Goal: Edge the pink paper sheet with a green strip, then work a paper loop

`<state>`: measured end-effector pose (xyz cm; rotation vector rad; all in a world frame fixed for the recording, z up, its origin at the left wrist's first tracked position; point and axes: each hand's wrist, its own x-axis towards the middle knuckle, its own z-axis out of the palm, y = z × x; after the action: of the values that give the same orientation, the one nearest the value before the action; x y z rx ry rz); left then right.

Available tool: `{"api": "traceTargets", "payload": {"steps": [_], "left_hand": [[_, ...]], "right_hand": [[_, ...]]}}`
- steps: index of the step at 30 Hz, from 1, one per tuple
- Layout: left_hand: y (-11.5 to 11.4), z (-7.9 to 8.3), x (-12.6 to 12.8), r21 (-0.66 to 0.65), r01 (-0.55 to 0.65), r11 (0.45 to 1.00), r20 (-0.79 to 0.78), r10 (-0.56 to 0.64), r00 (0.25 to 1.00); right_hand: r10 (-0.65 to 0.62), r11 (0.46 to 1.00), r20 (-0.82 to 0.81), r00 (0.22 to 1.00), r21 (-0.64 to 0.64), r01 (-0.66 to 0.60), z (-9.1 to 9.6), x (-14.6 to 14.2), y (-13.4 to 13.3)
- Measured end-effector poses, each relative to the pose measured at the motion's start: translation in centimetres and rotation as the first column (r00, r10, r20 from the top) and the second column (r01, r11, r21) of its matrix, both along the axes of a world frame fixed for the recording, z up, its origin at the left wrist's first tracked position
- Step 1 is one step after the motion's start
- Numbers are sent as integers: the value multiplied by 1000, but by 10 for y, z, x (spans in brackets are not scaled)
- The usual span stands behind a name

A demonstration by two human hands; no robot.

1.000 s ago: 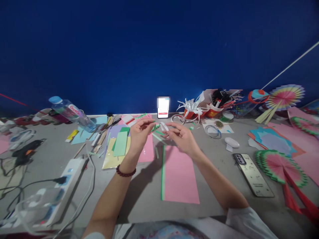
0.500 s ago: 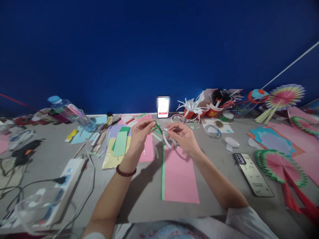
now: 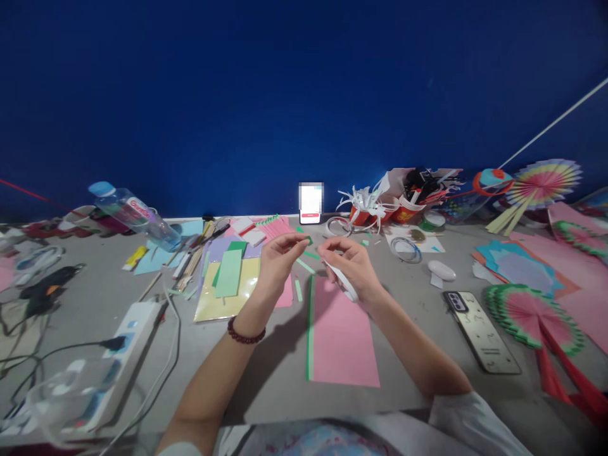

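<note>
My left hand [image 3: 279,261], with a dark red bead bracelet on the wrist, is closed in a pinch. A small dark green end of a paper strip [image 3: 309,240] shows at its fingertips; the rest is hidden. Across a narrow gap, my right hand [image 3: 350,265] is closed round a narrow white roll of tape [image 3: 346,285], seen nearly edge-on below the fingers. Under the right hand lies a pink paper sheet [image 3: 342,342] with a green band [image 3: 310,335] along its left edge.
Left of the hands are coloured papers [image 3: 228,273], a plastic bottle [image 3: 137,212] and a power strip [image 3: 121,361] with cables. A phone [image 3: 482,332] and pleated paper fans [image 3: 536,316] lie right. Behind stand a lit phone [image 3: 310,206] and red cups [image 3: 406,212].
My left hand has shifted slightly right and down, and the green strip at its fingertips shows less. The white roll has turned from an open ring to nearly edge-on in my right hand.
</note>
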<state>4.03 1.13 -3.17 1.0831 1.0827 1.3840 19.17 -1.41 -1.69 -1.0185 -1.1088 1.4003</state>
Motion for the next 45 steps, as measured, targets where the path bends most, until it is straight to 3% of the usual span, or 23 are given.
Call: {"api": "traceTargets", "payload": {"steps": [10, 16, 30, 45], "left_hand": [[-3, 0, 8, -46, 58, 997, 67, -55, 996], [-4, -1, 8, -56, 60, 997, 117, -53, 992], [-7, 1, 7, -10, 16, 1000, -17, -16, 1000], [-7, -1, 10, -22, 18, 1000, -20, -18, 1000]], "right_hand": [[-21, 997, 19, 1000, -68, 22, -2, 0, 2], [-12, 1000, 16, 1000, 5, 12, -6, 1, 5], [28, 999, 32, 999, 23, -28, -3, 5, 5], [16, 999, 38, 999, 42, -18, -4, 5, 6]]}}
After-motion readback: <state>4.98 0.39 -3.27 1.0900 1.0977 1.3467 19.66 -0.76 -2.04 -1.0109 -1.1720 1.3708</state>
